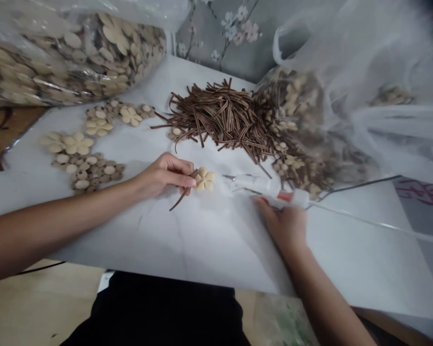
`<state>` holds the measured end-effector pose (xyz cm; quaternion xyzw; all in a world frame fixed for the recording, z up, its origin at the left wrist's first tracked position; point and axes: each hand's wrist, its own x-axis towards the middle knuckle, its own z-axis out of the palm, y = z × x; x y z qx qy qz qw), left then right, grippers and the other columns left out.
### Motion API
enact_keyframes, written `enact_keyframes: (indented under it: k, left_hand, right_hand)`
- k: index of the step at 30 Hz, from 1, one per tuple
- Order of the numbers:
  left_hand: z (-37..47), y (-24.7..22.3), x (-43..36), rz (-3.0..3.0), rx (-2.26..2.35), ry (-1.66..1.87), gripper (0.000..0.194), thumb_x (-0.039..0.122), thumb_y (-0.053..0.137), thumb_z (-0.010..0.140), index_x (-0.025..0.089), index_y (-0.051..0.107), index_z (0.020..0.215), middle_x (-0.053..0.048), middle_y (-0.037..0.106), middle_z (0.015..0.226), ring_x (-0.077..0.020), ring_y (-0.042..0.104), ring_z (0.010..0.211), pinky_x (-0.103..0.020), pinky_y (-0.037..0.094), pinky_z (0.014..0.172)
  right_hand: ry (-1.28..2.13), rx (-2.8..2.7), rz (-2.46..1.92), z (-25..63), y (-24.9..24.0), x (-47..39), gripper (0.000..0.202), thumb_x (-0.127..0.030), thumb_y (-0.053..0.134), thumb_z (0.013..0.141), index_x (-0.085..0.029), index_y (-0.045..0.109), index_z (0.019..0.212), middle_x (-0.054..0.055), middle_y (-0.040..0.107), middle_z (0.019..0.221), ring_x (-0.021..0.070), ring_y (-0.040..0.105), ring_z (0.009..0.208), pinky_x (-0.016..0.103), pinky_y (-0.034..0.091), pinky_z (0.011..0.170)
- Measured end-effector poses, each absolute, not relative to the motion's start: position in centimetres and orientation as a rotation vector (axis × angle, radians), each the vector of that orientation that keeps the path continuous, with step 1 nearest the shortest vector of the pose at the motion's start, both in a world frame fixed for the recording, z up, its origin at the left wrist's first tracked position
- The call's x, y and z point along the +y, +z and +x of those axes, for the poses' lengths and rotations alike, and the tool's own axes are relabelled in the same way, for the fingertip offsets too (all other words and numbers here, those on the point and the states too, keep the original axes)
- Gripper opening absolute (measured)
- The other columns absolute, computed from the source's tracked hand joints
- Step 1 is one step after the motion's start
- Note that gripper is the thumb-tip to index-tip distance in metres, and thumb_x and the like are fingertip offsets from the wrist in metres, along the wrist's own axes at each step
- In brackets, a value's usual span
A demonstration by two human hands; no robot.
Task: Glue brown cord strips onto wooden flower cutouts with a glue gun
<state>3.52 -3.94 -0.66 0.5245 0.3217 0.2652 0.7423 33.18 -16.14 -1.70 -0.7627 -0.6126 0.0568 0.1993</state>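
Note:
My left hand (173, 175) is closed in a pinch on a cream five-petalled flower (205, 179), which faces up at the fingertips. A thin brown strip (179, 200) passes between the same fingers and hangs down from them. To the right, my right hand (286, 223) is closed around the lower part of a white glue gun (256, 182) with an orange-red patch. The gun's metal nozzle points left toward the flower, apart from it. Motion blurs this hand, and most of its fingers are hidden. From the gun's rear a long pale stick (375, 222) runs right.
A heap of brown strips (223, 115) lies at the back of the white table (147, 240). Loose flowers (77, 143) and round clustered pieces (90, 170) lie at left. Full clear bags stand at back left (75, 62) and at right (303, 115).

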Motion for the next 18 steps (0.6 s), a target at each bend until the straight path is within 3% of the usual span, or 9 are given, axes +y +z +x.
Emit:
enact_keyframes:
  k: [3, 5, 14, 18]
  left_hand:
    - [3.4, -0.7, -4.3, 1.277, 0.665, 0.531, 0.016, 0.022, 0.079, 0.071, 0.012, 0.071, 0.061, -0.001, 0.057, 0.063, -0.0119, 0.059, 0.057, -0.024, 0.047, 0.052]
    - [3.4, -0.6, -4.4, 1.316, 0.647, 0.523, 0.018, 0.022, 0.077, 0.073, 0.012, 0.070, 0.060, 0.000, 0.057, 0.063, -0.0114, 0.058, 0.057, -0.024, 0.047, 0.054]
    - [3.5, 0.1, -4.8, 1.485, 0.618, 0.472, 0.016, 0.022, 0.073, 0.077, 0.012, 0.070, 0.064, -0.001, 0.057, 0.066, -0.0100, 0.053, 0.059, -0.023, 0.038, 0.053]
    - [3.4, -0.1, -4.9, 1.548, 0.588, 0.465, 0.019, 0.025, 0.072, 0.078, 0.012, 0.069, 0.065, -0.001, 0.055, 0.068, -0.0096, 0.050, 0.058, -0.023, 0.036, 0.050]
  right_hand:
    - [0.046, -1.687, -2.219, 33.9, -2.0, -15.7, 0.048, -0.063, 0.049, 0.086, -0.019, 0.068, 0.082, 0.006, 0.064, 0.056, 0.0272, 0.062, 0.057, 0.033, 0.040, 0.054]
    - [-0.013, -1.704, -2.259, 34.3, -2.4, -15.3, 0.052, -0.065, 0.048, 0.086, -0.017, 0.068, 0.082, 0.008, 0.062, 0.055, 0.0286, 0.061, 0.059, 0.035, 0.040, 0.057]
    - [-0.169, -1.674, -2.272, 35.3, -3.0, -12.6, 0.058, -0.068, 0.052, 0.082, -0.013, 0.068, 0.080, 0.019, 0.066, 0.087, 0.0349, 0.057, 0.092, 0.048, 0.043, 0.082]
    - [-0.228, -1.696, -2.210, 35.3, -1.9, -13.6, 0.063, -0.070, 0.060, 0.076, -0.012, 0.065, 0.100, 0.019, 0.065, 0.100, 0.0351, 0.055, 0.100, 0.048, 0.042, 0.088]
